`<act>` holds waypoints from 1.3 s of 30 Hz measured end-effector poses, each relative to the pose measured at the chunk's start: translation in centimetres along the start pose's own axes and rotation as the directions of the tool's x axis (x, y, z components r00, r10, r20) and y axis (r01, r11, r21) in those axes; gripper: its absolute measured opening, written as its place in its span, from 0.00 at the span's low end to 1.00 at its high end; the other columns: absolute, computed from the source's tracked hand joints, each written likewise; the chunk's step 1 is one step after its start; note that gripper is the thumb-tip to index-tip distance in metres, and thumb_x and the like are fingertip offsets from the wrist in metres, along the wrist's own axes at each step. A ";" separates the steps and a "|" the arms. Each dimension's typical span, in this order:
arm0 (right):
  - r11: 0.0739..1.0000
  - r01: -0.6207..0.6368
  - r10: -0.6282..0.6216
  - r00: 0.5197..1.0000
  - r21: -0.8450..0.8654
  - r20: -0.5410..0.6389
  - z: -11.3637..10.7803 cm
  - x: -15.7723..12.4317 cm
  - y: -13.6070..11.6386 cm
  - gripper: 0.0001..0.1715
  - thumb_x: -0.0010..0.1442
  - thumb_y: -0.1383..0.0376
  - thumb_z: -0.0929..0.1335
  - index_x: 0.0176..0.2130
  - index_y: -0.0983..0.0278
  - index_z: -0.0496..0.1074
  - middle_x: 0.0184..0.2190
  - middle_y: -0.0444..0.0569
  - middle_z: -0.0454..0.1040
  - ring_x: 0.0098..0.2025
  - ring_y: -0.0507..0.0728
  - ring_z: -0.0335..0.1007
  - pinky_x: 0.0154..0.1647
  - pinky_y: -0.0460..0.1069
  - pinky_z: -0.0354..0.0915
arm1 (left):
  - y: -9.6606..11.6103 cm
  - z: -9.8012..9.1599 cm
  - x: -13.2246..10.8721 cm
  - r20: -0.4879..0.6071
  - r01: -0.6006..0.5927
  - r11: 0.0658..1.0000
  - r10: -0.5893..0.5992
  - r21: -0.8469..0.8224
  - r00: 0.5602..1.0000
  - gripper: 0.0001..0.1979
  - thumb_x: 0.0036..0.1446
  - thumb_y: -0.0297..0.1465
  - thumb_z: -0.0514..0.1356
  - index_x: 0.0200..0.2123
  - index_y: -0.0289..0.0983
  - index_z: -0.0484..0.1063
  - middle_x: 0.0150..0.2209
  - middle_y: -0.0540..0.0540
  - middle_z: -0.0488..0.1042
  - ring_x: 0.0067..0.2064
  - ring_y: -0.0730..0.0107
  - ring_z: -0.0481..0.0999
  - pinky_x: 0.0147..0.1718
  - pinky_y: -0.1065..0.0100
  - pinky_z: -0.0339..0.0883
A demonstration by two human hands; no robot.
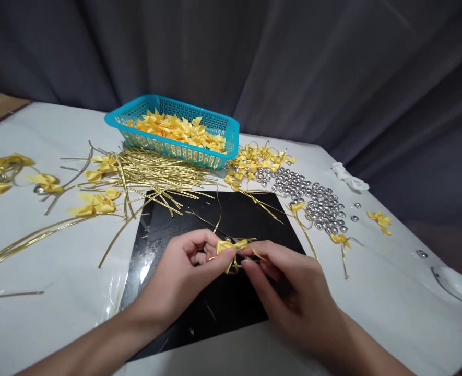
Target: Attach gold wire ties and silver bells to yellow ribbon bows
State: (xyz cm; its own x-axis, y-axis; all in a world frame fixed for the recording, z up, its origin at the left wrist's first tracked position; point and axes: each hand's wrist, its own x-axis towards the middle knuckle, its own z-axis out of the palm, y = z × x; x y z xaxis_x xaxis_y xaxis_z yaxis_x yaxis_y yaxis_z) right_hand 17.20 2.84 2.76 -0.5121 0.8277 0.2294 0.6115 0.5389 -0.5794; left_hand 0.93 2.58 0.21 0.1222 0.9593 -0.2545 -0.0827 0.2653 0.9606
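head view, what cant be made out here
Head view: part of the held yellow bow, behind the left hand.
Head view: what the right hand pinches, if anything; its fingers cover it.
Head view: the bottom of the blue basket, covered by yellow ribbon pieces.
Head view: one end of a loose gold strip, cut off by the left edge.

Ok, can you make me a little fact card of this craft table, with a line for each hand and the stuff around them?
Left hand: pinching a yellow bow
Right hand: fingertips at the bow's right side; exactly what they grip is too small to tell
Under the hands: black mat on a white table
Blue basket: holds a heap of yellow ribbon pieces
In front of basket: gold strips, partly over the mat
Right of mat: many small silver pieces
Behind table: dark curtain
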 end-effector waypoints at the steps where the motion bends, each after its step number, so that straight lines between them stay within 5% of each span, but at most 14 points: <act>1: 1.000 -0.006 0.006 1.000 0.003 -0.010 0.1 0.0 0.1 0.04 0.61 0.70 0.63 0.32 0.64 0.66 0.19 0.39 0.59 0.19 0.46 0.51 0.21 0.41 0.53 | 0.0 0.0 0.0 0.008 -0.005 1.000 0.005 -0.001 1.000 0.15 0.47 0.35 0.62 0.19 0.35 0.61 0.18 0.56 0.56 0.21 0.81 0.53 0.18 0.79 0.46; 6: 0.995 -0.069 0.070 0.997 0.074 -0.013 0.3 0.0 0.5 0.11 0.62 0.69 0.62 0.27 0.65 0.63 0.18 0.38 0.51 0.19 0.46 0.47 0.19 0.41 0.49 | -0.2 -0.1 0.1 0.024 -0.006 1.000 0.007 -0.016 1.000 0.14 0.48 0.37 0.62 0.20 0.34 0.64 0.18 0.56 0.56 0.21 0.82 0.52 0.18 0.78 0.46; 12: 0.859 -0.247 0.286 0.958 0.447 -0.019 1.0 -0.5 -0.4 0.15 0.63 0.63 0.60 0.26 0.62 0.56 0.16 0.36 0.48 0.17 0.46 0.41 0.14 0.42 0.41 | -0.3 -0.1 0.1 -0.016 0.023 0.999 -0.024 -0.041 1.000 0.13 0.46 0.39 0.65 0.23 0.34 0.71 0.21 0.54 0.63 0.23 0.80 0.58 0.20 0.78 0.49; 18: 0.832 -0.208 0.331 0.930 0.514 -0.159 2.6 -0.5 -1.2 0.15 0.63 0.65 0.60 0.24 0.63 0.55 0.15 0.35 0.47 0.16 0.45 0.39 0.14 0.42 0.39 | -0.3 -0.2 0.0 -0.020 0.034 0.994 -0.036 -0.101 0.999 0.11 0.47 0.38 0.66 0.25 0.35 0.75 0.24 0.52 0.69 0.26 0.80 0.62 0.23 0.79 0.54; 22: 0.880 -0.113 0.242 0.943 0.462 -0.229 2.7 -0.7 -0.9 0.13 0.63 0.68 0.61 0.26 0.63 0.59 0.15 0.35 0.47 0.16 0.45 0.40 0.13 0.42 0.39 | -0.4 -0.6 -0.1 -0.003 0.001 0.983 -0.001 -0.182 1.000 0.08 0.49 0.35 0.65 0.25 0.37 0.75 0.23 0.54 0.71 0.26 0.81 0.64 0.25 0.80 0.57; 27: 0.916 -0.077 0.240 0.892 0.393 -0.383 3.2 -0.9 -0.5 0.09 0.62 0.70 0.62 0.29 0.63 0.62 0.14 0.35 0.54 0.14 0.44 0.45 0.13 0.41 0.43 | -0.3 -0.6 0.0 0.054 -0.014 0.982 0.024 -0.187 0.998 0.10 0.53 0.34 0.62 0.22 0.36 0.74 0.23 0.53 0.72 0.27 0.81 0.66 0.27 0.81 0.59; 30: 0.926 -0.104 0.238 0.909 0.364 -0.344 3.8 -0.5 -0.5 0.09 0.63 0.69 0.61 0.29 0.63 0.63 0.14 0.36 0.61 0.13 0.44 0.50 0.13 0.40 0.46 | -0.2 -0.3 0.0 0.067 0.008 0.981 0.006 -0.194 0.998 0.09 0.52 0.33 0.63 0.23 0.36 0.74 0.23 0.53 0.73 0.26 0.81 0.67 0.27 0.81 0.60; 39: 0.993 -0.103 0.112 0.963 0.048 -0.244 3.9 -0.1 -0.5 0.13 0.62 0.70 0.61 0.24 0.64 0.59 0.13 0.36 0.56 0.14 0.44 0.49 0.15 0.41 0.47 | -0.2 -0.4 0.1 -0.006 0.035 0.983 -0.037 -0.180 0.999 0.08 0.50 0.34 0.64 0.24 0.36 0.76 0.23 0.53 0.73 0.25 0.80 0.67 0.26 0.80 0.60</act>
State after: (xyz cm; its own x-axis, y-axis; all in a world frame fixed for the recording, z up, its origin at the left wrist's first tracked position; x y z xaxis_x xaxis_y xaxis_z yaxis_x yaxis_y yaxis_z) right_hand 14.55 1.86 -0.03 -0.2775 0.8959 0.3470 0.6316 0.4423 -0.6368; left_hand 0.58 2.65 -0.01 0.1194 0.9494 -0.2905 -0.2552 0.3121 0.9151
